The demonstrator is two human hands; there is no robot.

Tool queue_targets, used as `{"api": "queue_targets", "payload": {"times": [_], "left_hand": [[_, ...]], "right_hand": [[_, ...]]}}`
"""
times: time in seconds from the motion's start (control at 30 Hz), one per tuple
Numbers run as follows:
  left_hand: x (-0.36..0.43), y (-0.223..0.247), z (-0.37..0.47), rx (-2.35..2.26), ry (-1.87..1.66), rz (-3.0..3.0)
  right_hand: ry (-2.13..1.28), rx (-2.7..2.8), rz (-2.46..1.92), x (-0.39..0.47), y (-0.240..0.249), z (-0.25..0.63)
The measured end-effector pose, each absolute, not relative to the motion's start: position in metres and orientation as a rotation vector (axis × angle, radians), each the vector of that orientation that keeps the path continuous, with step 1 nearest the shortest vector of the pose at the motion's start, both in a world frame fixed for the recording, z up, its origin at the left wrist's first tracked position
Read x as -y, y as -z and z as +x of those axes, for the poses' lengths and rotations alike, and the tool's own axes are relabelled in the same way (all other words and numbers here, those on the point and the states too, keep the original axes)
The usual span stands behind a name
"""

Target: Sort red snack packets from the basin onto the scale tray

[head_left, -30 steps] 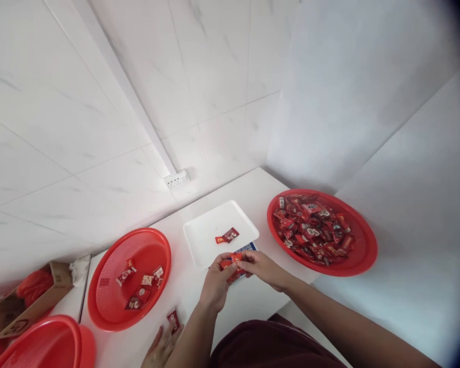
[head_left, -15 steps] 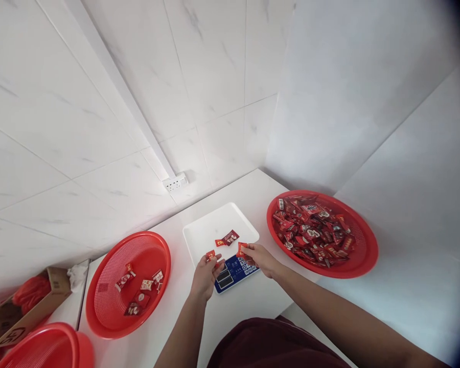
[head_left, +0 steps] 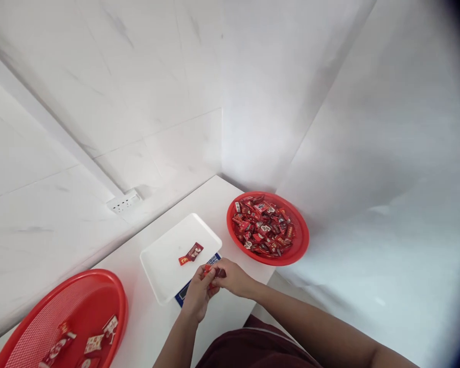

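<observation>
My left hand (head_left: 199, 292) and my right hand (head_left: 235, 278) meet over the near edge of the scale's white tray (head_left: 164, 271). Both are closed on small red snack packets; a dark red packet (head_left: 221, 273) shows at the fingers of the right hand. My fingers hide how many packets there are and exactly how they are held. On the tray, one dark red snack packet (head_left: 195, 251) lies touching a smaller bright red packet (head_left: 183, 260). The scale's blue keypad (head_left: 214, 259) is partly covered by my hands.
A red basket (head_left: 301, 248) full of red packets stands to the right by the wall. At lower left, a larger red mesh basket (head_left: 117, 286) holds several loose packets. A white power socket (head_left: 124, 202) sits on the wall behind the white table (head_left: 138, 312).
My hands, apart and each pinching a red packet before, have come together. The view has swung right, so the cardboard box and second left basket are out of sight.
</observation>
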State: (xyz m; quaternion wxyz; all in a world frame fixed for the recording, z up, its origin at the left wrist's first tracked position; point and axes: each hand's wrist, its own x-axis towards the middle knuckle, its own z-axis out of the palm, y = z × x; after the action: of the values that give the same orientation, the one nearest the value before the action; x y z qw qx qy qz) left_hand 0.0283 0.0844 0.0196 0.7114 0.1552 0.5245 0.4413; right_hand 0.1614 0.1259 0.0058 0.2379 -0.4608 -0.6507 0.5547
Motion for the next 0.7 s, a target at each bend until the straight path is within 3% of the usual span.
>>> {"api": "queue_targets", "payload": {"times": [0.17, 0.37, 0.53, 0.7], "left_hand": [[-0.079, -0.021, 0.02, -1.281, -1.009, 0.16], [-0.064, -0.02, 0.007, -1.394, -1.051, 0.039], [-0.061, -0.02, 0.012, -1.429, -1.038, 0.03], [-0.062, -0.023, 0.008, -1.45, -1.031, 0.035]], "right_hand": [[-1.135, 1.846, -1.848, -0.176, 0.017, 0.239], [-1.21, 1.826, -2.193, -0.212, 0.075, 0.303], [-1.161, 1.718, -2.22, -0.219, 0.092, 0.293], [-1.241, 1.531, -2.043, -0.239, 0.075, 0.319]]}}
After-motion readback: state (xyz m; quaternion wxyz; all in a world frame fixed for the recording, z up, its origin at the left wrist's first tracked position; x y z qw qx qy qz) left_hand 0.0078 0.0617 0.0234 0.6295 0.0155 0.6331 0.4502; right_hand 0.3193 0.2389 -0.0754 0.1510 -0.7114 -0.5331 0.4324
